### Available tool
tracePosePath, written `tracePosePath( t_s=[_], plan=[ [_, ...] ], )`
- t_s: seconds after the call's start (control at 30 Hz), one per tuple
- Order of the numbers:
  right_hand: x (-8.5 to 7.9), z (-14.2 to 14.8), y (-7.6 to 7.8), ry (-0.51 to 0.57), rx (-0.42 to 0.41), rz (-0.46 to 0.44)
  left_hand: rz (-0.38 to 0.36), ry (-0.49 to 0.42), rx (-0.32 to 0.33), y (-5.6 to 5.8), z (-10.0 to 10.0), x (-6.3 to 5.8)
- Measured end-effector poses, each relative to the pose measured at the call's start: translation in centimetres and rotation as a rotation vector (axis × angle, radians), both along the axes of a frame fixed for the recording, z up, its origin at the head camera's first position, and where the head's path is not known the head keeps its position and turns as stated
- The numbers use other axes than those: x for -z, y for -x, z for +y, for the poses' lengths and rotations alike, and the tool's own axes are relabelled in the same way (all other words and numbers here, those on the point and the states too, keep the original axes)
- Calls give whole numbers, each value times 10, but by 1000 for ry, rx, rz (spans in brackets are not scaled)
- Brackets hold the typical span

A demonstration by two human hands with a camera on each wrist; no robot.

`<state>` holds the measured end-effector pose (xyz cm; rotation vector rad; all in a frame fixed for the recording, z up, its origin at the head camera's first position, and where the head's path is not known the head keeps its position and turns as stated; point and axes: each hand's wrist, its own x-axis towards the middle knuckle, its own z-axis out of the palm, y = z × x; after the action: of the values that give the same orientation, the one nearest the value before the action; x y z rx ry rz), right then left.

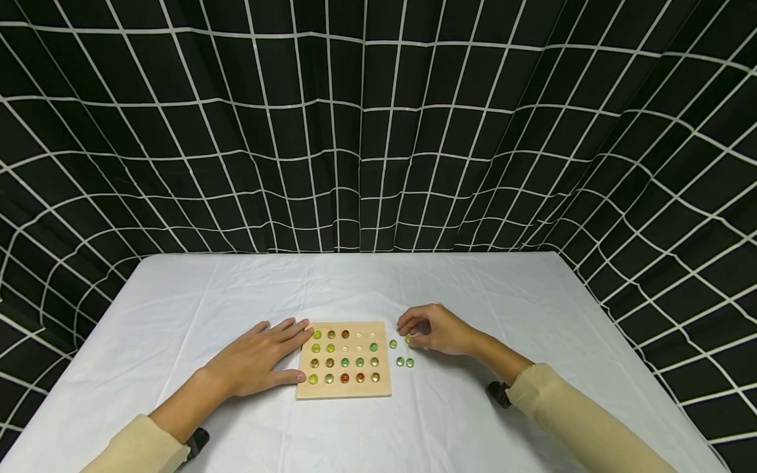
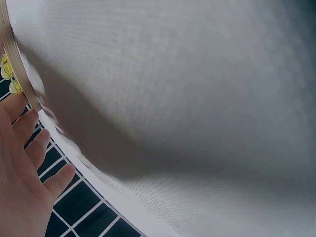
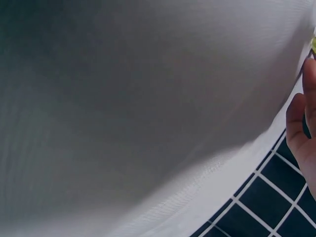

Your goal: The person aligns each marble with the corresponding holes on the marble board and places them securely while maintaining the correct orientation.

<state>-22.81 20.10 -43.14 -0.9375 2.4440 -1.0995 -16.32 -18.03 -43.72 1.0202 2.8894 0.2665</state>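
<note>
A light wooden board (image 1: 343, 392) with rows of small round hollows lies on the white table. Most hollows hold shiny glass gems in yellow-green, green, amber and red; several toward the far right are bare. My left hand (image 1: 254, 360) is spread flat at the board's left edge, fingertips and thumb resting on its rim. To the right of the board, my right hand (image 1: 440, 330) has its thumb and forefinger at a yellow-green glass gem (image 1: 408, 339), pinching it close over the cloth. In the right wrist view, only a sliver of that gem (image 3: 314, 45) shows beyond the fingertips.
Beside the board lie a loose green gem (image 1: 393, 344) and two more green gems (image 1: 400, 362) nearer the front. White cloth (image 1: 473, 420) covers the table. Behind and around it hangs a black curtain (image 1: 378, 131) with a white grid.
</note>
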Motion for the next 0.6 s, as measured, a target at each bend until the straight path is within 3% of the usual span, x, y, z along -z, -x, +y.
tracePosePath(
  t_s=[0.6],
  plan=[
    [3,1,0,-11,5,35,8,10,-1,0,0,0]
  ],
)
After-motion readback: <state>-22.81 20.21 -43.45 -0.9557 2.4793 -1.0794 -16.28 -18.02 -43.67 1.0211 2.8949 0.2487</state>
